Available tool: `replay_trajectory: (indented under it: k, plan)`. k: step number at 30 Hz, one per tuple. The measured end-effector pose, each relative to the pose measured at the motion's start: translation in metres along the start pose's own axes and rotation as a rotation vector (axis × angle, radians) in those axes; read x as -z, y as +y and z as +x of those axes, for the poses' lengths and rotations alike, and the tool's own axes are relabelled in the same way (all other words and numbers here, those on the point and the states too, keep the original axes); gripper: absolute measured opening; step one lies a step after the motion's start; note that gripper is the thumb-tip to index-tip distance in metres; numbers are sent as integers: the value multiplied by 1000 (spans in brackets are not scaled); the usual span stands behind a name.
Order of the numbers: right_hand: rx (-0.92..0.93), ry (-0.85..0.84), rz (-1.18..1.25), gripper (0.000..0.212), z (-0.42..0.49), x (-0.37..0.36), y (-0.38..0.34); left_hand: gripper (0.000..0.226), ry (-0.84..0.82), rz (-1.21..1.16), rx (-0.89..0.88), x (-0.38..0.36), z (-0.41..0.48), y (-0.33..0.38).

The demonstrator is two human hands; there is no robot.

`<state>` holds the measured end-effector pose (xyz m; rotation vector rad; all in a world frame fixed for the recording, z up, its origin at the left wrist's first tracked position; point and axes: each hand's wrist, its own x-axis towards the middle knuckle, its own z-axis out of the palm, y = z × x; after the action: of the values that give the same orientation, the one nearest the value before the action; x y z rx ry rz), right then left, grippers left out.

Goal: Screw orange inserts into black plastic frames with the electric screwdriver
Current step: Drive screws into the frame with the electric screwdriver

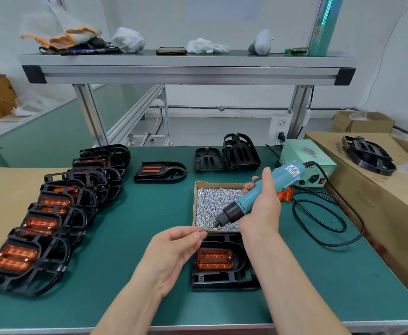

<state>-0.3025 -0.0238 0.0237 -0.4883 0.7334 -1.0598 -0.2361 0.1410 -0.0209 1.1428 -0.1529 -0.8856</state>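
Screwdriver: the electric screwdriver (pixel 242 201) is held in the air above the box of screws (pixel 218 184). Its body slants, with the bit end low and to the person's left and the cord end high and to the right.
Right hand: the right hand (pixel 262 210) is wrapped round the teal barrel, thumb lying up along it.
Left hand: the left hand (pixel 176 247) has its fingertips pinched together at the bit's tip on what looks like a screw (pixel 207 230), though it is too small to be sure.
Frame in work: a black frame (pixel 222 278) lies flat on the tabletop (pixel 137 238) just on the person's side of the box, with its orange insert (pixel 214 259) seated in it and facing up.
Key relation: the insert lies below the bit tip and nearer the person, between the two forearms.
Long axis: the insert runs left to right, and small bright spots show near its ends, which I take for screw points.
Nearer hand: the left hand hangs closer over the frame, while the right hand carries the tool.
Next move, as I judge it: tip the driver upright and bring it down towards the person onto the insert.
Finished pieces: a row of frames with inserts (pixel 53 226) lies well to the left.
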Motion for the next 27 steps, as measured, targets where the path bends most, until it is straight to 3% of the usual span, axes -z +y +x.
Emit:
replay_trajectory:
  k: [3,6,21,24,27]
  plan:
    - [17,-11,2,24,-1,-3,0,25,23,83,-15,-4,-3,-2]
    - [32,-14,-7,24,-2,-4,1,13,25,165,-3,-9,-7,-2]
    - [82,7,-61,23,-1,-1,8,9,97,32,21,-20,-14,-3]
    - [92,8,-68,23,-2,-1,9,6,157,143,-75,-23,-16,-6]
    - [96,16,-76,23,-2,-2,11,15,258,437,-297,-25,-17,-14]
